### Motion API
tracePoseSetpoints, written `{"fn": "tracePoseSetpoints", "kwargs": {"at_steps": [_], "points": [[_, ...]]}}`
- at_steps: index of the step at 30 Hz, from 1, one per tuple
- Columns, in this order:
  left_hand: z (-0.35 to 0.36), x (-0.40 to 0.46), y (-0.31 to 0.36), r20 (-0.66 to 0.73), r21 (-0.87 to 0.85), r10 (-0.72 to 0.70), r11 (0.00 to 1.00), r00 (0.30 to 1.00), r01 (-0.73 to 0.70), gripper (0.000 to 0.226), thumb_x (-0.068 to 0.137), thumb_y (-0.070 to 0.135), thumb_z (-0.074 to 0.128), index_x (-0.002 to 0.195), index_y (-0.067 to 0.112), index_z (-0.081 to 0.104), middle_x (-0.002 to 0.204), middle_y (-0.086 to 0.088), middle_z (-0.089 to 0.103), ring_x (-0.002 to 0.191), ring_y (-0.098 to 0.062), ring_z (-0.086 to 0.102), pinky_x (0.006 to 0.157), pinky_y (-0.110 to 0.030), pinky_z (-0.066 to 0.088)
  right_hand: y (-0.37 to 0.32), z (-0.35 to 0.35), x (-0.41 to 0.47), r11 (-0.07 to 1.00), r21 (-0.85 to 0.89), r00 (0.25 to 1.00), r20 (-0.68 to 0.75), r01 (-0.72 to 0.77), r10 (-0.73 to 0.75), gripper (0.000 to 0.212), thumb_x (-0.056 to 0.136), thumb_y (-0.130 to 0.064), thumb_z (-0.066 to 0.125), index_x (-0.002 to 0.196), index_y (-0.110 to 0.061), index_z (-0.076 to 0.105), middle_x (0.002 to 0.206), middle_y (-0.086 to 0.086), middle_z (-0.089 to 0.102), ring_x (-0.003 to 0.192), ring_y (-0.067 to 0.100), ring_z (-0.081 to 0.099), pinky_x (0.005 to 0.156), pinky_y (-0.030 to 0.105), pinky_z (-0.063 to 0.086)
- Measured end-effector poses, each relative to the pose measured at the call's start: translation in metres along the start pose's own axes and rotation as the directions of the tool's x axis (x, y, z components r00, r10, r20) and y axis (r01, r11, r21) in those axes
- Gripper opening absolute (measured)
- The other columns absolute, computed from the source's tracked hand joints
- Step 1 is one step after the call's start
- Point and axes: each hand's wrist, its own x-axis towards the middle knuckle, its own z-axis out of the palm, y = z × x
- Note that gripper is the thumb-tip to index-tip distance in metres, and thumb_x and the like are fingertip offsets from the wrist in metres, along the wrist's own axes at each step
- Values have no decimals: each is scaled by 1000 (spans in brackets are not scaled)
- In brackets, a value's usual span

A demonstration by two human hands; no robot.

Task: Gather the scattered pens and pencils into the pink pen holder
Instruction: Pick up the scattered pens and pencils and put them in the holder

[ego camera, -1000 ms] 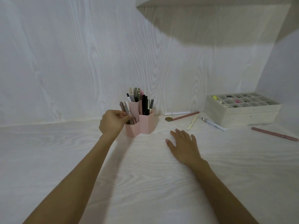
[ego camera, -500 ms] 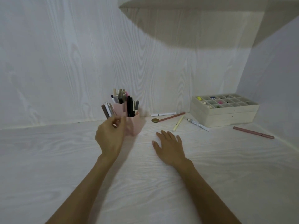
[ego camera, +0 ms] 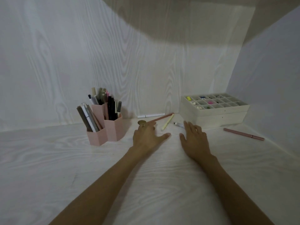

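pens and pencils fill the pink pen holder (ego camera: 106,129), which stands on the pale table (ego camera: 48,168) near the back wall, left of both hands, while loose ones lie further right: a white pen (ego camera: 151,115) along the wall, a reddish pencil (ego camera: 162,118), a pale yellow pen (ego camera: 168,122), a white marker (ego camera: 178,125) and a pink pen (ego camera: 243,134) beside the compartment box (ego camera: 214,111). left hand (ego camera: 146,137) reaches out with fingers spread and relaxed, holding nothing, its fingertips at the reddish pencil's near end by a small brass disc (ego camera: 141,122). right hand (ego camera: 194,138) lies flat and loose on the table, just short of the white marker, empty.
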Motion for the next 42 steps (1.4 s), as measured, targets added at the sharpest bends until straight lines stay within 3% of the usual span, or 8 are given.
{"fn": "tracePoseSetpoints", "kwargs": {"at_steps": [3, 8, 15, 22, 27, 30, 35, 42], "points": [[16, 13, 14, -22, 22, -56, 998, 998, 56, 66, 77, 61, 61, 130, 23, 53, 126, -2, 57, 119, -24, 51, 94, -40, 46, 1, 0, -1, 1000, -17, 995, -97, -4, 2, 47, 97, -32, 38, 140, -13, 38, 136, 10, 49, 125, 27, 37, 99, 36, 32], [19, 16, 24, -160, -13, -112, 994, 981, 112, 19, 87, 32, 64, 99, 20, 72, 94, -3, 62, 87, -23, 63, 70, -31, 48, 2, -9, -2, 1000, -26, 983, -186, -11, 6, 29, 95, -32, 47, 115, -24, 65, 109, 3, 62, 105, 22, 47, 84, 33, 35], [-17, -38, -19, -91, -61, -59, 997, 994, 53, 17, 89, 33, 59, 99, 25, 70, 97, 7, 67, 93, -13, 58, 71, -31, 48, -4, -17, -6, 998, 54, 989, -141, -30, 38, 28, 96, -30, 48, 113, -19, 67, 106, 11, 58, 101, 26, 51, 83, 36, 42], [-83, -104, -93, 6, -91, -32, 995, 999, 32, 5, 86, 36, 65, 90, 36, 67, 95, 12, 63, 88, -6, 56, 68, -23, 41, -26, -17, -30, 982, -156, 993, -46, 103, -112, 33, 97, -16, 39, 123, -18, 59, 112, 9, 53, 99, 25, 50, 73, 31, 42], [-96, -123, -122, -91, -414, -77, 910, 993, 33, 7, 83, 23, 70, 89, 26, 72, 82, 2, 69, 74, -10, 60, 66, -20, 47, -48, -22, -55, 962, -157, 972, 100, 225, -211, 36, 99, -21, 36, 134, -24, 48, 115, 7, 49, 100, 22, 47, 75, 31, 41], [-99, -124, -124, -152, -586, -149, 810, 977, 32, 9, 85, 15, 68, 87, 22, 71, 74, 2, 67, 65, -5, 58, 57, -9, 43, -63, -27, -63, 976, 40, 962, 163, 213, -217, 30, 99, -27, 38, 122, -21, 56, 106, 4, 53, 90, 19, 51, 70, 30, 39], [-111, -127, -137, -199, -730, -257, 682, 946, 32, 9, 89, 11, 64, 92, 17, 69, 77, 2, 66, 61, -3, 57, 54, -19, 46, -97, -42, -54, 883, 466, 972, 171, 63, -159, 22, 95, -20, 51, 111, -15, 65, 82, 4, 66, 66, 16, 56, 72, 34, 48], [-119, -123, -151, -241, -795, -353, 606, 904, 25, 11, 91, 15, 61, 99, 15, 68, 89, 0, 66, 79, -12, 60, 67, -32, 50, -161, -98, -15, 660, 737, 985, -169, 145, -27, 31, 71, -14, 80, 97, -15, 63, 87, 9, 70, 72, 17, 67, 74, 33, 54]]}}
